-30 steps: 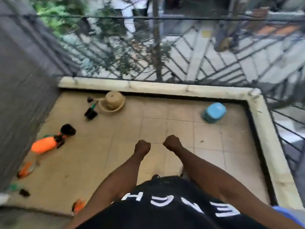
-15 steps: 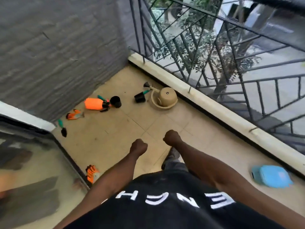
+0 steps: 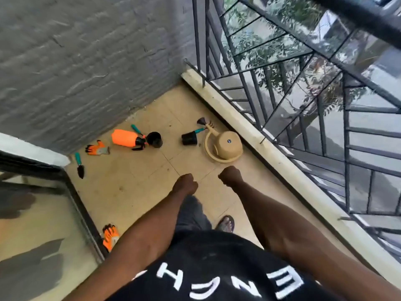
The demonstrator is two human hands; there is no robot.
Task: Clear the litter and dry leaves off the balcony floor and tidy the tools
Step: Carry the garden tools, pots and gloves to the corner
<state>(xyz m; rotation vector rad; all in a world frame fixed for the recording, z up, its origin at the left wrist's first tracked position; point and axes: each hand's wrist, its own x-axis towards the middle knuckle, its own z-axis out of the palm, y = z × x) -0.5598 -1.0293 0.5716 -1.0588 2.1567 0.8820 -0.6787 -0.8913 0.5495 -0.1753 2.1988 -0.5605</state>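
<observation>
White block letters across black shirt (image 3: 217,268), upside down and mirrored from this angle. Readable run: "H", a curved letter like "C" or "G", "N", "E"; ends cut off by arms. Full word not recoverable. Small round dark-blue badge on beige watering can (image 3: 227,146), too small to read. Nothing legible on orange sprayer (image 3: 124,137), gloves (image 3: 97,149), pots or trowel.
</observation>
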